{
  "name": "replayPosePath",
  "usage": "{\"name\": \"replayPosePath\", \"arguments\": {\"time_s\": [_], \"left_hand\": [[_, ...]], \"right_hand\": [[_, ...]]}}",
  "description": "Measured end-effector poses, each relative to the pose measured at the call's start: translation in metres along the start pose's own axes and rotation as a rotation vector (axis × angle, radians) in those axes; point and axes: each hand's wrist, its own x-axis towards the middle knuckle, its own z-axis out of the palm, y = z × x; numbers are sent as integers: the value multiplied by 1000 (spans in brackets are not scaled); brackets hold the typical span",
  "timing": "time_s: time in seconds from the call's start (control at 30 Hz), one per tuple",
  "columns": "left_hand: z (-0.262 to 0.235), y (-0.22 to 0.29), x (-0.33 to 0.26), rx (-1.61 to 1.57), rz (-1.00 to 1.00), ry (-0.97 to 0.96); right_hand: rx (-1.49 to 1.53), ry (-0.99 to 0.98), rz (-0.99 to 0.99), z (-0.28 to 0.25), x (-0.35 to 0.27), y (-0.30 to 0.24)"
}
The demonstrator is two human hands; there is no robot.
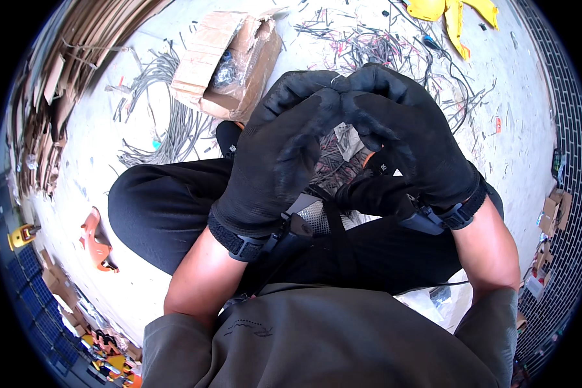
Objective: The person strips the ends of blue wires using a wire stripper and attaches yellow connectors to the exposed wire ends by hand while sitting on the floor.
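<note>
**Pale floor [87, 158], wire all around — one thin strand [335, 79] at the fingertips**

Left hand [278, 142] and right hand [410, 129], both in black gloves, meet fingertip to fingertip above the crossed legs [165, 194]. Thumbs and forefingers are drawn together, and the strand just shows where they touch. Both hands appear to pinch it, though the gloves cover nearly all of it, so its length and ends cannot be told.

As a judgement, this piece is mid-handling: it is raised and gripped, but nothing visible marks it as finished. Whether it is being bent, stripped or pulled apart is hidden by the fingers.

Below the hands, between the legs, lies a mass of dark and reddish wire [333, 161]. Farther ahead, a loose heap of cut wire [368, 48] spreads over the floor, while a coil of grey cable [172, 132] sits to the left. Plenty of wire lies loose, then — which of it has been dealt with and which is left, its layout does not say.

Beside the coil, an open carton [200, 48] holds something in clear plastic [225, 70]. Stacked cardboard [58, 97] leans at the far left; yellow pieces [456, 26] lie at the upper right.
</note>
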Motion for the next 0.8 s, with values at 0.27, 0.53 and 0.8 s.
{"name": "replayPosePath", "arguments": {"time_s": [0.27,0.53,0.8], "left_hand": [[6,5,3,-288,-196,127],[-4,-6,7,-398,-197,-55],[-7,-15,7,-408,-189,-51]], "right_hand": [[13,14,73,-3,2,0],[115,77,114,1,0,4],[59,106,116,8,-1,3]]}}
